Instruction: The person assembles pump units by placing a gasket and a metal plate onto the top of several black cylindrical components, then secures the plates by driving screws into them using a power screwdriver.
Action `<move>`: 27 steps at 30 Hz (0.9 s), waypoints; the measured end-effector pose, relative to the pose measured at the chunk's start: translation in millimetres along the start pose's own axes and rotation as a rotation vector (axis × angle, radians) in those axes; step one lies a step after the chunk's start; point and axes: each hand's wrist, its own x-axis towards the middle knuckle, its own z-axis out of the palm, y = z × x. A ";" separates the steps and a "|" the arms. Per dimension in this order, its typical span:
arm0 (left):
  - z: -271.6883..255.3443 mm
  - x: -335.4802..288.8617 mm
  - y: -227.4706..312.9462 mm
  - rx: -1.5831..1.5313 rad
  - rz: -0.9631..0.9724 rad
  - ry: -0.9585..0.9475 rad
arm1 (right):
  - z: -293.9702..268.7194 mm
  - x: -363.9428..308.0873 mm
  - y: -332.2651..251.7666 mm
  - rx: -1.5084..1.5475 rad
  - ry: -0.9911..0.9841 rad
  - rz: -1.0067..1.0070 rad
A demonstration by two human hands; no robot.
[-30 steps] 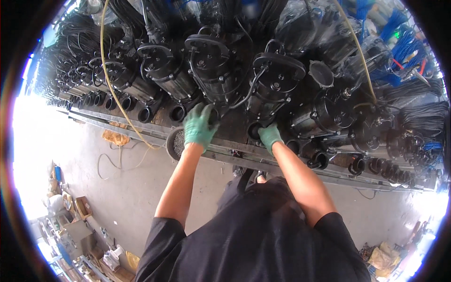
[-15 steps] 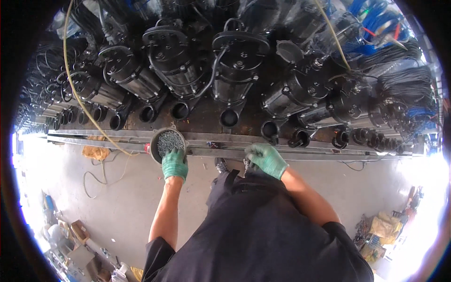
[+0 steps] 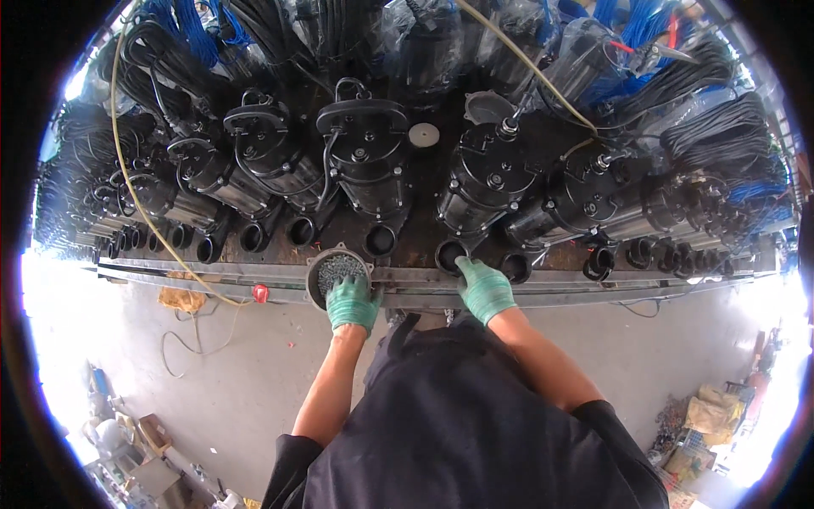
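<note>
My left hand point(image 3: 353, 304), in a green glove, grips the near right rim of a round grey metal bowl point(image 3: 312, 280) with small lugs on its edge. Its fingers reach inside, over a heap of small grey metal parts point(image 3: 337, 265), probably screws. The bowl sits at the bench's front edge. My right hand point(image 3: 487, 290), gloved alike, is closed at the round black outlet point(image 3: 443, 265) of a submersible pump point(image 3: 485, 182). The fingertips touch the outlet's rim; the other fingers are partly hidden. This pump stands on the bench, its black top facing up.
Several similar pumps point(image 3: 365, 161) line the bench point(image 3: 415, 216) on both sides. Coiled black cables point(image 3: 721, 140) and plastic-wrapped pumps stand behind. A yellowish hose point(image 3: 127, 170) hangs across the left. A pale disc point(image 3: 424, 135) and a metal cover point(image 3: 490, 108) lie farther back.
My left hand has slid the bowl to the right along the bench edge, away from a red item. My right hand has come forward from near my body to the pump outlet. The view has shifted.
</note>
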 end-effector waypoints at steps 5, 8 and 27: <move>-49.4 23.9 60.2 -0.309 0.483 -0.013 | -11.7 7.7 2.7 0.217 -0.022 0.109; -40.0 46.4 92.8 -0.093 0.621 -0.201 | -1.9 17.8 0.8 0.204 0.034 0.108; 3.3 49.3 114.8 -0.026 0.438 -0.222 | -10.5 23.9 10.4 0.098 -0.105 -0.108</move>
